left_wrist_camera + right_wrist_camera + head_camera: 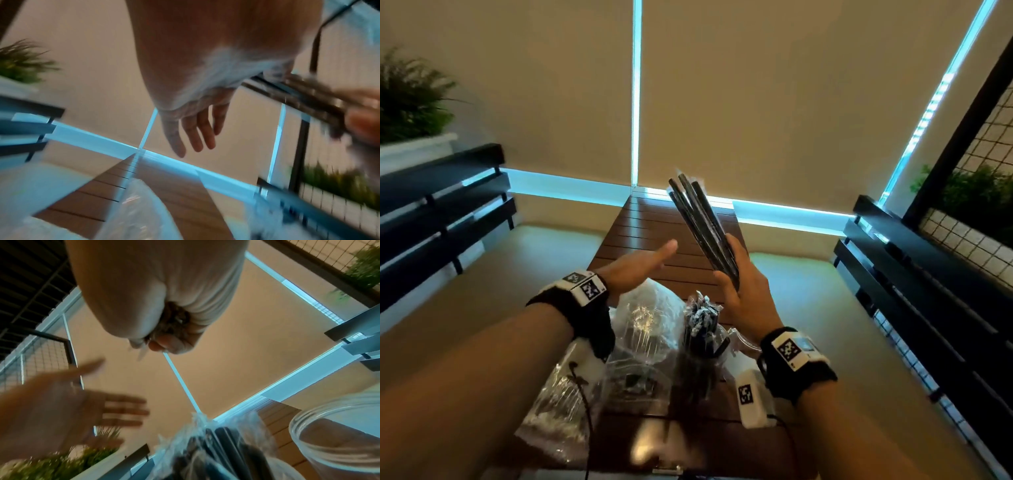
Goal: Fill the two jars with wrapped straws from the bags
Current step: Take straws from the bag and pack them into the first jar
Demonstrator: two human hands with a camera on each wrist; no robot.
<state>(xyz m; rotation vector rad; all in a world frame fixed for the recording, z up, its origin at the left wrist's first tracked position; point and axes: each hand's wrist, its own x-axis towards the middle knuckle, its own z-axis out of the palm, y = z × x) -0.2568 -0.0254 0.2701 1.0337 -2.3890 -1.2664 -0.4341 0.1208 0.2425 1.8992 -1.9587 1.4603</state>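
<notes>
Holding bundle of wrapped straws [702, 226] mid-frame, right hand [743, 291] clamped round lower ends; left hand [640, 267] flat, fingers spread, empty. Light, slippery wrappers, probably fan out; grip low, tight.

I count two hands: left [640, 265], right [744, 284]. Two jars: one filled [705, 337], one empty [337, 431]. Roughly four straws [700, 219] held; bags uncountable.
</notes>
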